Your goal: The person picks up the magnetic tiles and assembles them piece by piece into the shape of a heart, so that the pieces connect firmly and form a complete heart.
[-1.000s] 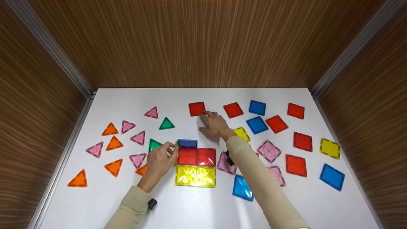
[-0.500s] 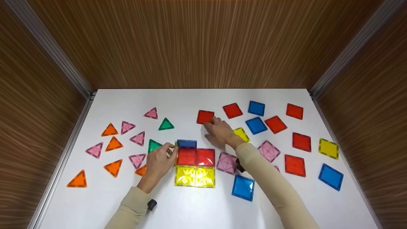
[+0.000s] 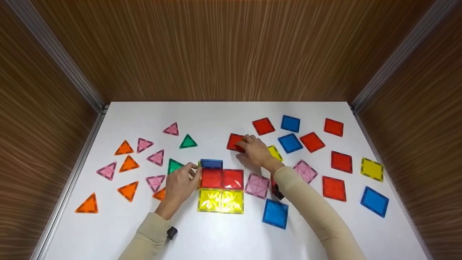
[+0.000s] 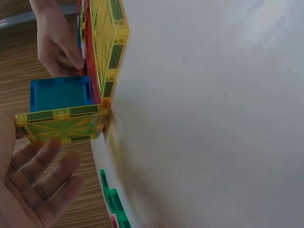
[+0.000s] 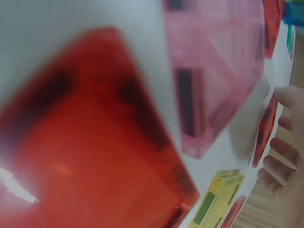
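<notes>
My left hand [image 3: 181, 182] pinches an upright yellow square magnetic tile [image 4: 61, 126] at the left side of a small build. Standing at a right angle to it is a blue magnetic tile [image 3: 212, 164], at the back edge of a flat block. Red tiles [image 3: 234, 179] form that block's back row, and yellow tiles [image 3: 232, 200] its front row. Behind and right of the build, my right hand [image 3: 258, 151] grips a loose red square magnetic tile [image 3: 234, 141] by its right part, thumb and fingers at its edges, partly covering it.
Pink, orange and green triangle tiles [image 3: 129, 164] lie scattered on the left. Loose square tiles [image 3: 334, 188] in red, blue, yellow and pink spread across the right. A pink square [image 3: 257, 185] lies beside the build. Wood-grain panels [image 3: 231, 50] enclose the white table's back and sides.
My right hand has drawn the red tile from the back of the table nearer and to the right, turning it slightly. My left hand stays at the upright yellow tile.
</notes>
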A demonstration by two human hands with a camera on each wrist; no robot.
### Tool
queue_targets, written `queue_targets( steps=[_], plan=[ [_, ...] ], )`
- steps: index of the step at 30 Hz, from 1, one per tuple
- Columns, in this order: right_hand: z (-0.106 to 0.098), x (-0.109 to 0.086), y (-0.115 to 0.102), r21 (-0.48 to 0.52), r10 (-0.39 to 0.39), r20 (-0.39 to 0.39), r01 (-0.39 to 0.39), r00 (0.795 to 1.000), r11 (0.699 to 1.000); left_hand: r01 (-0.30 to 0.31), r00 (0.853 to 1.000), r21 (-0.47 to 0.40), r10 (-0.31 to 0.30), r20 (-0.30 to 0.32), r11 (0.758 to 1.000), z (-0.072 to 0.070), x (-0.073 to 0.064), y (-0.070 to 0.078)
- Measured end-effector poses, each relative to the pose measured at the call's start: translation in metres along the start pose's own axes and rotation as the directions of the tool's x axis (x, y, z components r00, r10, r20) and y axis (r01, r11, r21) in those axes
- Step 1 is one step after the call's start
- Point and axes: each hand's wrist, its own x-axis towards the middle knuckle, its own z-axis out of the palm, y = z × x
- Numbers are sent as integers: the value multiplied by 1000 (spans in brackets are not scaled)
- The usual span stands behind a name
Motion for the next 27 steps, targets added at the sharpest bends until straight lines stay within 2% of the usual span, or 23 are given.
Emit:
queue_targets(
  steps=[7, 16, 21, 24, 27],
  plan=[
    [2, 12, 3, 37, 74, 53, -76, 996, 996, -38, 999, -5, 38, -36, 999, 2, -1, -1],
    [-1, 10, 8, 3, 74, 24, -75, 997, 997, -2, 1000, -19, 2, -8, 1000, 2, 0, -1],
    [-7, 4, 12, 164, 114, 39, -119, 993, 979, -5, 1000, -18, 5, -8, 1000, 2, 1, -1],
    [-10, -3, 14, 308, 136, 37, -140, 990, 941, -11, 1000, -14, 11, -8, 1000, 2, 1, 0],
    [-12, -11, 15, 452, 148, 71, -164, 986, 877, -12, 1000, -7, 12, -14, 1000, 2, 1, 0]
  ],
)
